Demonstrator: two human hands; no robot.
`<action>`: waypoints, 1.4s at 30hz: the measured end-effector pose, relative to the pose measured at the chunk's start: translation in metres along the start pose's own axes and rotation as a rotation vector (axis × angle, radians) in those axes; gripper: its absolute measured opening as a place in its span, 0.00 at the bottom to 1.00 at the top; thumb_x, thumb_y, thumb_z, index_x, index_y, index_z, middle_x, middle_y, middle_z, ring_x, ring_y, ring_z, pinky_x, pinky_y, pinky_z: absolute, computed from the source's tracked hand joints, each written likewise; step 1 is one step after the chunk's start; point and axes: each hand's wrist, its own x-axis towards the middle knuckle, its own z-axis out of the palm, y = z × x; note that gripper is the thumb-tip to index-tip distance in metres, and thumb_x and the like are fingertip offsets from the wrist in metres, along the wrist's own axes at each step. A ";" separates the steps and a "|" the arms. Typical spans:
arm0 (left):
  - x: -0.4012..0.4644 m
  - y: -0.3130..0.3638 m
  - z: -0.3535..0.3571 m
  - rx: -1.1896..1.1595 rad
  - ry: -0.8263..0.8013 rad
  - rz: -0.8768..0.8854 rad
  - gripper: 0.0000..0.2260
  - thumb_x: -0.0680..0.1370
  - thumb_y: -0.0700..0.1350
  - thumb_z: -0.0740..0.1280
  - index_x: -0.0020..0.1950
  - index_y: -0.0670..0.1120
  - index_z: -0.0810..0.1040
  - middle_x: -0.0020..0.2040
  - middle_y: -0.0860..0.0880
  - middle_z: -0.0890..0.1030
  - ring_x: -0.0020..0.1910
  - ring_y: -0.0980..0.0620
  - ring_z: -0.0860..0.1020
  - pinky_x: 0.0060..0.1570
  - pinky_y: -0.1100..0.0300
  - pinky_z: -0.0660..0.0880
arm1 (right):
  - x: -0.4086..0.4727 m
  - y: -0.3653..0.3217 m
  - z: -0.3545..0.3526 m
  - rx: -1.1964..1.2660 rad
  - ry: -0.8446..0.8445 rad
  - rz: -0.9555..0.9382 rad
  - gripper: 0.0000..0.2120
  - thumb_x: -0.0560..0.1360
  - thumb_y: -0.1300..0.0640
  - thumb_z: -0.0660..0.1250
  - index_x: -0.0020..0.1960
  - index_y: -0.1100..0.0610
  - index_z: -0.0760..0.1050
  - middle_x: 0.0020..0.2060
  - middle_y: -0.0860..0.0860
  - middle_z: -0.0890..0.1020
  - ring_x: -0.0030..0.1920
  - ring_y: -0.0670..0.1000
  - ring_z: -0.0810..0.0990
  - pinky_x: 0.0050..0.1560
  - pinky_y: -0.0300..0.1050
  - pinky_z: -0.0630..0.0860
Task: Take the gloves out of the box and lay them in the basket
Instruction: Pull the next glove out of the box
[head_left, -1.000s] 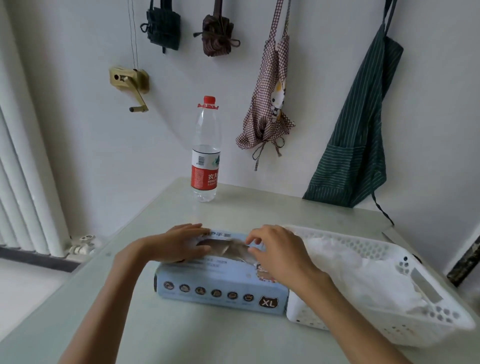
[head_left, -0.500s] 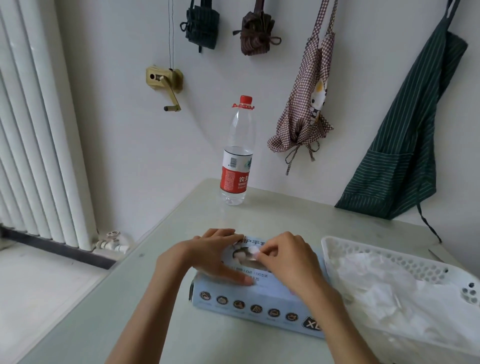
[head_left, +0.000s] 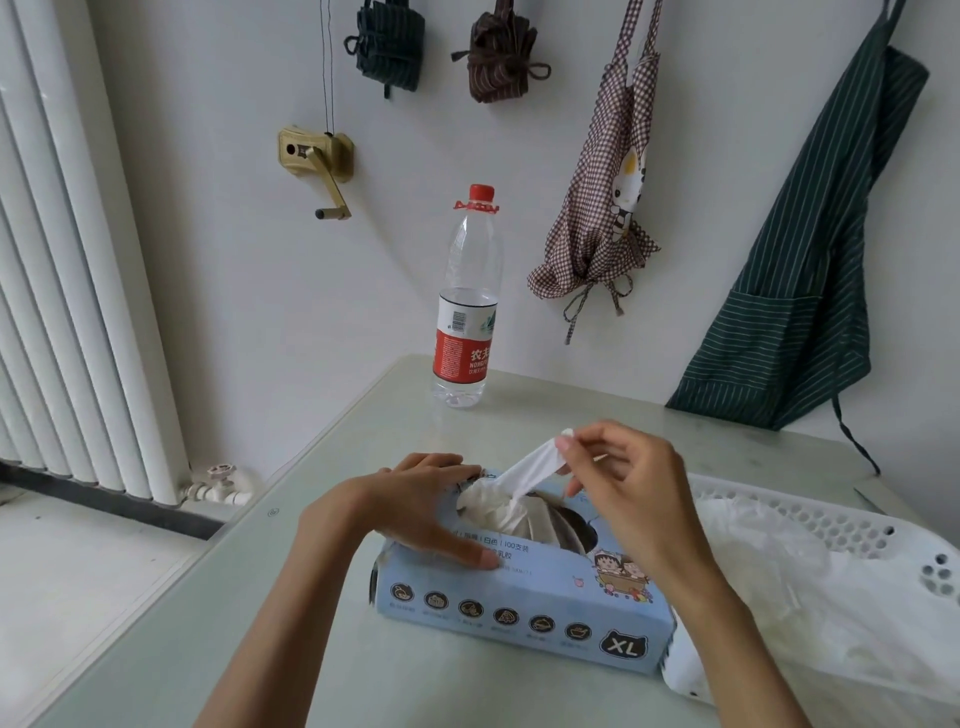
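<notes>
Right hand (head_left: 631, 499) pinches thin white glove (head_left: 524, 475); left hand (head_left: 415, 501) flat on cardboard box (head_left: 519, 603).

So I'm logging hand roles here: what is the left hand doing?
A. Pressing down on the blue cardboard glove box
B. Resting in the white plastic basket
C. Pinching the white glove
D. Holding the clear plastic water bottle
A: the left hand lies flat on the blue cardboard glove box, steadying it, while the right hand pinches the white glove.

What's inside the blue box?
White gloves bunch up in the blue box's opening, and the right hand pinches one glove stretched upward. The cardboard hides how many more lie deeper inside.
</notes>
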 end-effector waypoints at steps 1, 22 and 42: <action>0.001 -0.001 0.000 0.002 0.005 0.002 0.45 0.66 0.69 0.68 0.77 0.61 0.50 0.77 0.57 0.50 0.77 0.52 0.47 0.73 0.42 0.50 | 0.000 -0.003 -0.003 -0.001 0.046 -0.030 0.04 0.75 0.55 0.69 0.44 0.55 0.80 0.34 0.47 0.83 0.33 0.44 0.81 0.37 0.33 0.76; 0.016 0.028 0.003 -0.520 0.536 0.279 0.05 0.73 0.49 0.72 0.46 0.51 0.85 0.42 0.56 0.85 0.42 0.60 0.82 0.51 0.53 0.79 | -0.001 0.002 -0.002 -0.183 -0.111 0.123 0.26 0.69 0.36 0.66 0.65 0.41 0.67 0.56 0.39 0.75 0.54 0.41 0.75 0.56 0.42 0.73; 0.014 0.046 0.007 -0.750 0.679 0.262 0.12 0.68 0.46 0.77 0.48 0.53 0.80 0.39 0.54 0.85 0.40 0.59 0.83 0.47 0.55 0.80 | 0.002 0.010 -0.012 -0.039 -0.287 0.242 0.12 0.73 0.48 0.70 0.56 0.46 0.78 0.47 0.41 0.82 0.47 0.38 0.80 0.47 0.34 0.74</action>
